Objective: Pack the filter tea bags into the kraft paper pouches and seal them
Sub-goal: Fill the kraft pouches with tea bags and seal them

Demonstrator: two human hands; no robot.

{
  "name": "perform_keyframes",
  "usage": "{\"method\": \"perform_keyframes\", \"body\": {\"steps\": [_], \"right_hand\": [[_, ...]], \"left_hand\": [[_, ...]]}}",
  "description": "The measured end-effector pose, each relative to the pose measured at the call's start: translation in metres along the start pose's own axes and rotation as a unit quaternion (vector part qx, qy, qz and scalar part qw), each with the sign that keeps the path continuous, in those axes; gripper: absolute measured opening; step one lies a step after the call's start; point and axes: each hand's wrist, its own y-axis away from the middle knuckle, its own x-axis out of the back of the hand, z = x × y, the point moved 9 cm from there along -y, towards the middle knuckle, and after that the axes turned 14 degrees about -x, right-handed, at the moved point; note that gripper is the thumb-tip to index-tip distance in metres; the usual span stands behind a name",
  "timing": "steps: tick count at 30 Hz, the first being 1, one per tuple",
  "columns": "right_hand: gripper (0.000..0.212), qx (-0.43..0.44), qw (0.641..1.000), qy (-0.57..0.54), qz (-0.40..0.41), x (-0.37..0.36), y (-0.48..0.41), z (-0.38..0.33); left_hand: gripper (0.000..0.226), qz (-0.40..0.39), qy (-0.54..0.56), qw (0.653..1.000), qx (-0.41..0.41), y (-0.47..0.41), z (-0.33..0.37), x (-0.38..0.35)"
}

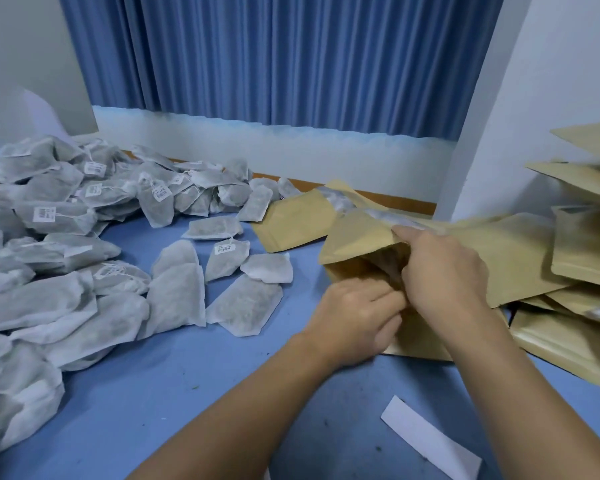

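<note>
Both hands work at the mouth of a kraft pouch [357,244] lying near the worktop's [187,393] right edge. The left hand [357,317] pinches its near lip with curled fingers [385,301]; the right hand [444,271] grips the far lip. Filter tea bags [49,237] are heaped along the left edge, and spare pouches [586,244] are stacked at the right edge.

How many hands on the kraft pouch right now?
2. Left hand grips the near edge of the kraft pouch; right hand pinches its upper edge at the open mouth. None hidden.
</note>
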Motion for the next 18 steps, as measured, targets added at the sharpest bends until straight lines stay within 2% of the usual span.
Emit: {"method": "perform_keyframes", "body": {"steps": [1,2,4,5,7,8,9,10,11,13,14,16,17,18], "right_hand": [[0.052,-0.006,1.000,-0.005,0.009,0.004,-0.001,0.003],[0.054,-0.013,1.000,-0.008,0.014,0.008,-0.002,0.006],[0.056,-0.033,0.999,-0.018,0.012,0.013,-0.005,0.016],[0.055,-0.039,0.999,-0.024,0.010,0.015,-0.005,0.019],[0.053,-0.039,0.999,-0.027,0.004,0.018,-0.003,0.020],[0.051,-0.035,0.999,-0.026,0.000,0.018,-0.002,0.018],[0.050,-0.033,0.999,-0.025,-0.004,0.018,-0.001,0.016],[0.049,-0.031,0.999,-0.023,-0.006,0.018,-0.001,0.015],[0.048,-0.030,0.999,-0.021,-0.007,0.018,0.000,0.013],[0.049,-0.029,0.999,-0.019,-0.009,0.017,0.000,0.013],[0.049,-0.031,0.999,-0.023,-0.011,0.017,0.000,0.013],[0.050,-0.034,0.999,-0.032,-0.013,0.017,-0.002,0.016],[0.052,-0.036,0.999,-0.033,-0.013,0.017,-0.003,0.017],[0.054,-0.036,0.999,-0.034,-0.013,0.016,-0.005,0.019]], "left_hand": [[0.017,0.079,-0.020,0.996,-0.022,0.006,-0.003,0.027],[0.016,0.143,-0.037,0.989,0.005,0.015,-0.017,0.050],[0.015,0.198,-0.080,0.967,0.137,0.043,-0.060,0.078],[0.021,0.170,-0.087,0.954,0.232,0.060,-0.086,0.079],[0.049,0.039,-0.060,0.912,0.403,0.098,-0.131,0.063],[0.055,-0.053,-0.070,0.891,0.446,0.114,-0.144,0.048],[0.046,-0.119,-0.085,0.874,0.463,0.122,-0.148,0.038],[0.030,-0.151,-0.109,0.874,0.449,0.121,-0.145,0.034],[0.017,-0.142,-0.125,0.879,0.437,0.114,-0.138,0.037],[0.015,-0.019,-0.129,0.904,0.407,0.102,-0.126,0.055],[0.015,0.062,-0.123,0.925,0.355,0.089,-0.114,0.065],[0.013,0.211,-0.108,0.951,0.197,0.057,-0.074,0.088],[0.012,0.245,-0.089,0.959,0.113,0.043,-0.049,0.093],[0.012,0.237,-0.074,0.968,0.040,0.032,-0.024,0.087]]}}
